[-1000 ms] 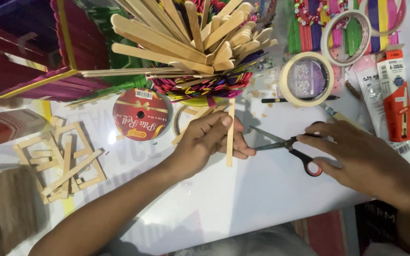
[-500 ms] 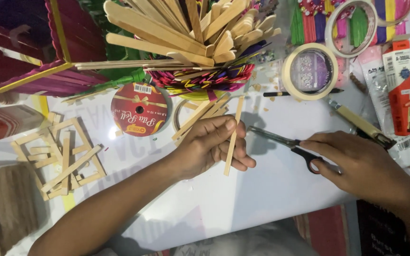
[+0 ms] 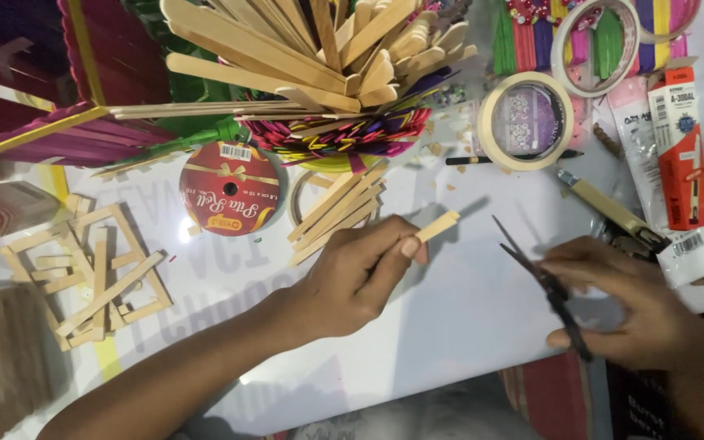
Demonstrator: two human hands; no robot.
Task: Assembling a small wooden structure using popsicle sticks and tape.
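The left hand [image 3: 352, 281] pinches a stick [image 3: 437, 226] above the table [image 3: 450, 326], light, stiff and probably brittle, best gripped near the middle, while the right hand [image 3: 637, 305] grasps open scissors [image 3: 543, 281] just beside it.

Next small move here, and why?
Probably bring the scissors in the right hand across to the wooden stick pinched in the left hand. The blades are open and pointing toward the stick's free end, but a gap of bare table separates them.
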